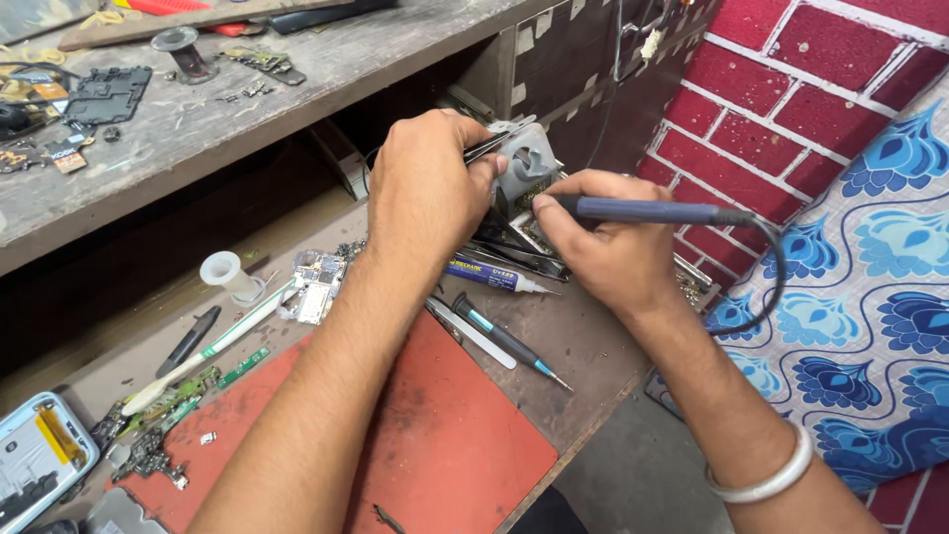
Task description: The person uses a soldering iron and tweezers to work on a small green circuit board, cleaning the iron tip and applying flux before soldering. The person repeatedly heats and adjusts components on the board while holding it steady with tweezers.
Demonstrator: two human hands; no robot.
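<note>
The left hand point(425, 193) is closed around a pair of dark tweezers point(491, 146), whose tips point toward a small grey clamp-like holder point(526, 163) at the far edge of the table point(583, 346); the grip looks pinched and high, as one holds tweezers to steady a tiny part from above. The right hand point(603, 247) grasps a soldering iron point(643, 210) by its blue-grey handle like a pen, thumb and forefinger close to the front end, its black cord point(766, 277) looping off to the right past the patterned blue cloth point(870, 277). Both hands meet at the holder, where a small circuit board point(534, 198) appears to be fixed; the tip of the iron is hidden behind the fingers, so whether it touches the board cannot be told. The forearms rest low over a red mat point(445, 435), which probably braces them for fine work. Just below the hands lie a small tube with a thin nozzle point(489, 275), a screwdriver with a teal band point(509, 341) and a flat metal pry tool point(473, 333), all within easy reach. Further left sit a white spool point(225, 272), a white and green brush point(213, 346), another bare board point(314, 285) and a phone frame with a light blue rim point(40, 460) at the corner. A shelf point(198, 109) above carries more loose parts, and a red brick wall point(771, 109) stands behind.
</note>
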